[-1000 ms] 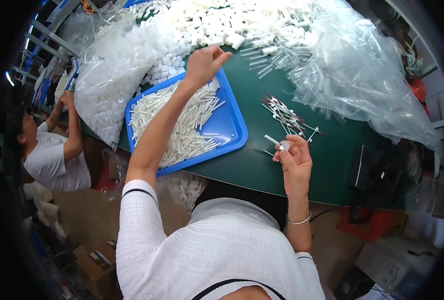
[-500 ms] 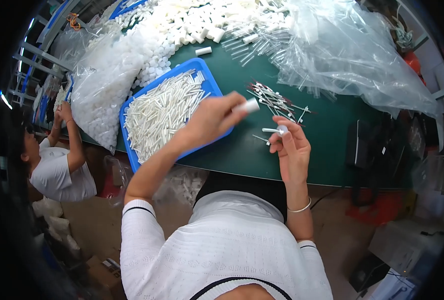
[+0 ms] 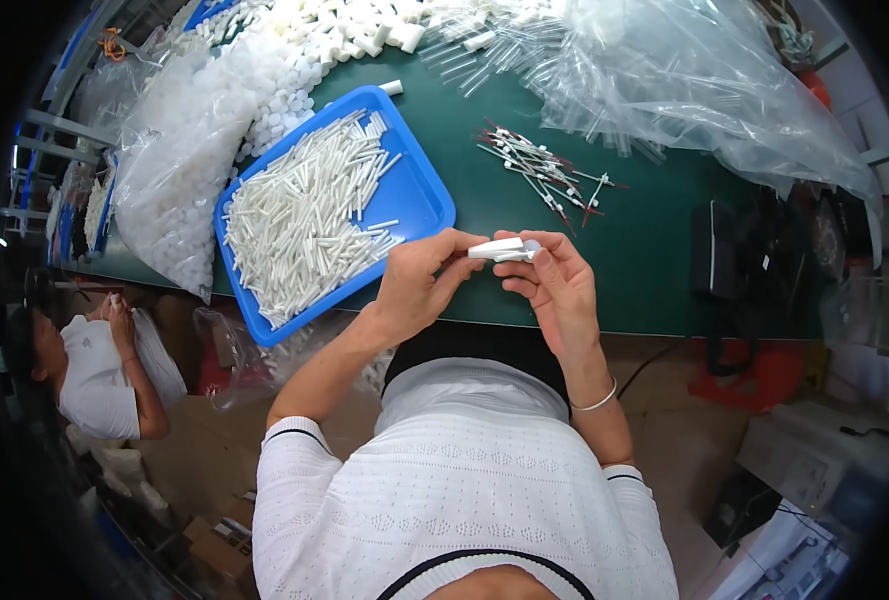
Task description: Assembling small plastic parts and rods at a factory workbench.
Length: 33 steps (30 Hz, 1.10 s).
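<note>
Over the table's front edge, my left hand [image 3: 420, 280] pinches one end of a white cylinder [image 3: 495, 248] between thumb and fingertips. My right hand [image 3: 562, 290] is closed on a small translucent round cap [image 3: 532, 246] that has a thin white stick with it. The two hands almost meet, and the cylinder lies against the parts in the right fingers; whether they are joined I cannot tell. Beside my left hand, a blue tray [image 3: 440, 195] holds many short thin white sticks [image 3: 305, 210]. Beyond my right hand lies a loose pile of thin rods [image 3: 545, 170] with white pieces and dark red ends.
A plastic bag of translucent caps [image 3: 170, 200] stands at the left. White cylinders [image 3: 365, 40] are heaped at the back, near clear tubes [image 3: 465, 65] and a large clear plastic bag [image 3: 685, 90]. A black box [image 3: 715, 250] sits at the right. Another person [image 3: 115, 350] works at far left.
My left hand has brought the white cylinder down and right to the parts in my right hand. My right hand has shifted slightly left. The view has tilted, and the other person's hands have lowered.
</note>
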Available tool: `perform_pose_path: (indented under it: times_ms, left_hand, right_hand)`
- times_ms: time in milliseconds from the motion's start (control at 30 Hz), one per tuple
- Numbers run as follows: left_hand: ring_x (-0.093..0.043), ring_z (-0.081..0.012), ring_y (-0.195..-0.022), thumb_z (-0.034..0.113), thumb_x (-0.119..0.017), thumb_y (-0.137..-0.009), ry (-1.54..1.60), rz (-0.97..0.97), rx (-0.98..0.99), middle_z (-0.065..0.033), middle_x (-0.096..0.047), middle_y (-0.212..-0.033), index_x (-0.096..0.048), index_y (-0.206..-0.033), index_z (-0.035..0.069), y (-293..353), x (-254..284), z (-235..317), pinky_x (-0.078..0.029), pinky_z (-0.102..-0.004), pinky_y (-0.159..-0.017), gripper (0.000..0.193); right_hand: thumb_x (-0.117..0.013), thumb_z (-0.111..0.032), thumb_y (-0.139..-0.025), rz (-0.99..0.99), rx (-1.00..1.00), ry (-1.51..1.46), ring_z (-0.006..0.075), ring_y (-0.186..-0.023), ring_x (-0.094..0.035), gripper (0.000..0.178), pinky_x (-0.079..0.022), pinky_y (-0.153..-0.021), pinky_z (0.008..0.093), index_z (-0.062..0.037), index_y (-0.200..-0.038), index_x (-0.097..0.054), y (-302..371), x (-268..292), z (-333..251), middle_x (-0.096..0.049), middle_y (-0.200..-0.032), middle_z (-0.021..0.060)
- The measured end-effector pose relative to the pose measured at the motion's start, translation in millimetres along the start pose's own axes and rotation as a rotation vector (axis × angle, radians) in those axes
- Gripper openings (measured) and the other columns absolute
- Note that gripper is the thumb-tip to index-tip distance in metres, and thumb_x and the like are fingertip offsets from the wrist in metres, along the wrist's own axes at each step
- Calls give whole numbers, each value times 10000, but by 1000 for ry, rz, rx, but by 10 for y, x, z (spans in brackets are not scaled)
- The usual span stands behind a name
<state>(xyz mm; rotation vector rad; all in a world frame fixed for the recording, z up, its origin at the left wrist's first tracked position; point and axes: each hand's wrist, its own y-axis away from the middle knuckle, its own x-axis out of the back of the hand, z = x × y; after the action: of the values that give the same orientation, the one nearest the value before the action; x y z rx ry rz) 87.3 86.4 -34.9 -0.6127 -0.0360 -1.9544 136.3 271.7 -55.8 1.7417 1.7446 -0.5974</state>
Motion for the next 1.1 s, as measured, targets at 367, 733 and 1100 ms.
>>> perform_pose_path:
  times_ms: [367, 733, 1100]
  left_hand:
    - [-640, -213, -674, -7, -699, -799, -139, 62, -178, -106, -656, -791, -642, -1053, 5, 2, 14, -5, -492, -299, -584, 261]
    - [-623, -83, -724, 114, -624, -915, 304, -389, 214, -58, -664, -770, -631, -968, -10, -621, 289, 37, -502, -255, -651, 136]
    - [-633, -311, -843, 218, -758, -733, -974, 144, -239, -159, -634, -928, -619, -800, 20, -2026, 151, -771, -515, -388, -739, 251]
  right_hand:
    - [-586, -98, -944, -33, 53, 137, 229, -934, -674, 227, -570, -816, 304, 35, -1122, -541, -85, 16, 54, -619, -1161, 220]
    - [-762, -23, -706, -63, 724, 1341, 279, -924, -622, 291, -442, -887, 384, -65, -974, -658, -202, -17, -217, -670, -962, 85]
    - [-734, -69, -769, 114, 543, 1254, 290, -792, -612, 245, -468, -732, 358, -59, -1003, -659, 21, -16, -352, -670, -911, 103]
